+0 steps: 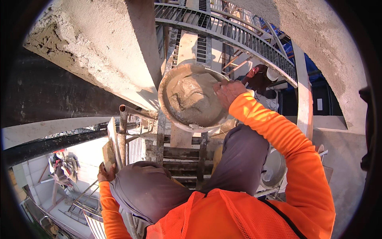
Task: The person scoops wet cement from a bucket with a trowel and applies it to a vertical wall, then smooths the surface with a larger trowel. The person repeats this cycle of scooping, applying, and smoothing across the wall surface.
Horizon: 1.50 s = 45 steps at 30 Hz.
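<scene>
A round tub [162,95] of wet grey mortar [187,101] sits above my knees on the scaffold. My right hand [230,91] is closed at the tub's right side, over the mortar; what its fingers grip, possibly a tool coated in mortar, is unclear. At the lower left, beside my left knee, my left hand [107,171] grips an upright, mortar-smeared board [111,139]. A rusty scaffold tube [123,119] stands just right of that board.
Rough concrete faces [91,44] flank the narrow scaffold deck [183,47]. A curved metal grating [254,44] crosses above the tub. Another person in a white helmet [272,74] is below at right. A second bucket [274,175] sits by my right knee. An open drop shows lower left.
</scene>
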Motion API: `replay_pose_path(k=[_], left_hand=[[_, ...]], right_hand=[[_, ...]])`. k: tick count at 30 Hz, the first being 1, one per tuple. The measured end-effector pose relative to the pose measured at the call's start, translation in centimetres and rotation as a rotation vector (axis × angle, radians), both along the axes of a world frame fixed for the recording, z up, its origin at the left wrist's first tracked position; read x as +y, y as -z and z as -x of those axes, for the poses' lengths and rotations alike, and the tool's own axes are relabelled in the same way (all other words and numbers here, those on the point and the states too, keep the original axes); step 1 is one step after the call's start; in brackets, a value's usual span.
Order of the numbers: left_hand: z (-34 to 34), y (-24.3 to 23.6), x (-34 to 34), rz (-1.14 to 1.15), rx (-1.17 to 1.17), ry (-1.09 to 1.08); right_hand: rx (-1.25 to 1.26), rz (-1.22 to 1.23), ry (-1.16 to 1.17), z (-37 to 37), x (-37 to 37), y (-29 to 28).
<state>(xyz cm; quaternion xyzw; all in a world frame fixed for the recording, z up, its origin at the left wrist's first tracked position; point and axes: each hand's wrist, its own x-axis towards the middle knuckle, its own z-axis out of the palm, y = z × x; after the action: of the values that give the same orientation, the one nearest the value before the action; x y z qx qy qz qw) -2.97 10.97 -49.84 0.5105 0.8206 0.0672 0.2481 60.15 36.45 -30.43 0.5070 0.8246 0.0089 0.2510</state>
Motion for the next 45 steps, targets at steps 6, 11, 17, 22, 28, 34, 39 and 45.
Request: replay_pose_path(k=[6,11,17,22,28,34,39,45], left_hand=[[1.6,2.8,-3.3,0.045,0.023,-0.031],[3.1,4.2,-4.3,0.027,0.084,0.033],[1.6,1.9,-3.4,0.06,-0.016,-0.022],[-0.3,-0.6,-2.7,0.075,0.035,0.016],[-1.0,-6.3,-4.0,0.138,0.014,-0.035],[-6.2,-17.4,-3.7,0.21,0.148,-0.046],[-6.9,-31.9,-6.5,0.292,0.212,0.012],[-7.3,-46.9,-14.0,0.319,0.241,-0.115]], right_hand=[[0.321,-0.046,-0.07,-0.2,-7.7,-3.1],[0.117,0.11,-0.021,-2.7,-3.7,-4.6],[0.091,0.217,0.285,-2.1,-1.3,-2.1],[0.538,0.413,0.283,-1.6,-2.5,0.9],[0.608,0.361,0.385,-6.6,-3.9,-1.6],[0.49,0.231,0.438,-8.1,-5.2,-2.8],[0.506,0.223,0.489,-8.4,-7.2,-12.6],[0.458,0.198,0.447,-7.3,-9.0,-29.1]])
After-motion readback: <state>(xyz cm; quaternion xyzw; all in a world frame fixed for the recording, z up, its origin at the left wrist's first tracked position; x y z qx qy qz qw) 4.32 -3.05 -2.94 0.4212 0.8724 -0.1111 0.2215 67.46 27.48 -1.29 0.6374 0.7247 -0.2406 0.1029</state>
